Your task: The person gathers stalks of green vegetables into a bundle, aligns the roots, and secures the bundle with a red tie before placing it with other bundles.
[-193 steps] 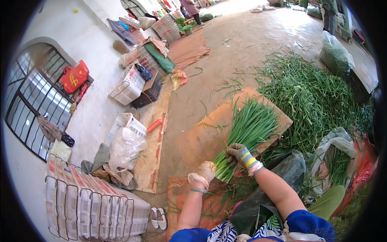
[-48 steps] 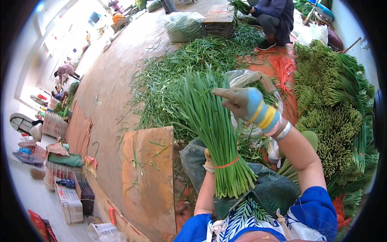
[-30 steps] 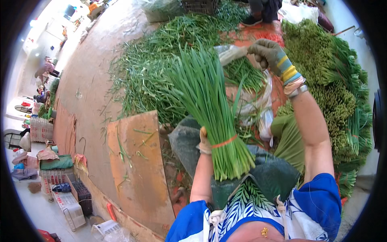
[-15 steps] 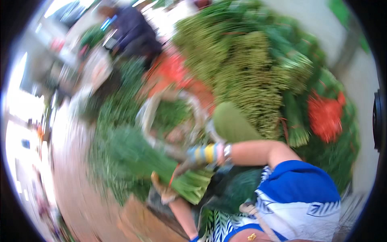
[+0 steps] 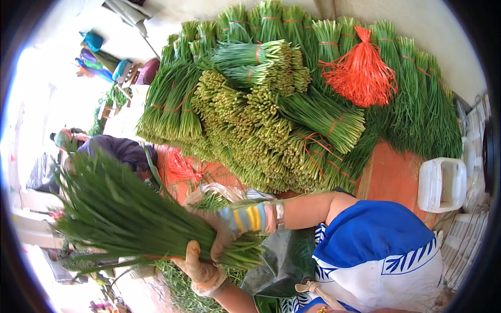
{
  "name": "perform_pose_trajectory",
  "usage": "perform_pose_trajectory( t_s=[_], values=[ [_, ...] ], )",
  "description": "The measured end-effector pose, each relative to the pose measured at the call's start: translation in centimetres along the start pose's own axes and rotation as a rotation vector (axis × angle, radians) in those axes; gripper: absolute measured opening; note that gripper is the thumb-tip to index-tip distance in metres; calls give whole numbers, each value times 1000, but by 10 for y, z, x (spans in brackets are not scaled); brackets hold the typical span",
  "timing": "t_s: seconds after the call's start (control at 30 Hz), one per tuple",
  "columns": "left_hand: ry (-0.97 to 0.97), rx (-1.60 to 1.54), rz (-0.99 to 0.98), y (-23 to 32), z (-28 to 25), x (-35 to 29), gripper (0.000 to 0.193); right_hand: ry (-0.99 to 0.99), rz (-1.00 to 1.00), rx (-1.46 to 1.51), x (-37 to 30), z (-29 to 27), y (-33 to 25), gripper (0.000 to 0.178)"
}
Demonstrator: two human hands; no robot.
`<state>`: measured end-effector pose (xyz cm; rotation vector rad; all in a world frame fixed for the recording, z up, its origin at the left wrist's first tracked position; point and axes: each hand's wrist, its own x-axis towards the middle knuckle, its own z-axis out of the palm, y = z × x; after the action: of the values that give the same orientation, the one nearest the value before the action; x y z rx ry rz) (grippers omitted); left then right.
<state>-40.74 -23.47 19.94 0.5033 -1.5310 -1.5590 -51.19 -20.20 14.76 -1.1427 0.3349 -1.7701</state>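
Observation:
I hold a tied bundle of long green chives (image 5: 120, 219) with both gloved hands; its leaf tips fan out to the left and its cut ends point right. My left hand (image 5: 201, 268), in a beige glove, grips the bundle from below near the cut ends. My right hand (image 5: 227, 229), in a grey glove with a striped cuff, reaches across my body and closes over the top of the same end. A thin orange band circles the stems beside my left hand.
A big heap of tied green bundles (image 5: 271, 104) lies ahead on an orange sheet, with a bunch of orange strings (image 5: 360, 73) on top. A white plastic container (image 5: 441, 182) stands at right. Another person in dark clothes (image 5: 117, 151) crouches at left. A dark bag (image 5: 282, 261) rests on my lap.
The view has swung from the loose greens to the stacked heap. The bundle went from upright to lying leftward, and my right hand came off the plastic bag onto the bundle.

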Motion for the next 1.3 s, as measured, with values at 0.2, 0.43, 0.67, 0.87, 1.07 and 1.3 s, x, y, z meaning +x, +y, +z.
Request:
perform_pose_trajectory(
  t_s=[0.2,0.43,0.67,0.87,1.07,1.3],
  values=[
    [-439,-101,97,-19,60,51,100,197,-252,-37,-24,-59,-82,97],
    [-316,100,-174,-62,31,39,94,737,-193,-770,-97,-159,-183,99],
    [35,286,-334,-95,-94,-23,71,993,259,-1829,-157,-231,-229,114],
    [287,212,-535,-109,-130,-64,65,956,1398,-1855,-236,-329,-160,109],
    [226,134,-541,-130,-105,-60,63,1057,1498,-1785,-256,-372,-132,76],
    [85,127,-496,-129,-53,-29,53,880,1450,-1650,-274,-343,-163,109]
  ],
)
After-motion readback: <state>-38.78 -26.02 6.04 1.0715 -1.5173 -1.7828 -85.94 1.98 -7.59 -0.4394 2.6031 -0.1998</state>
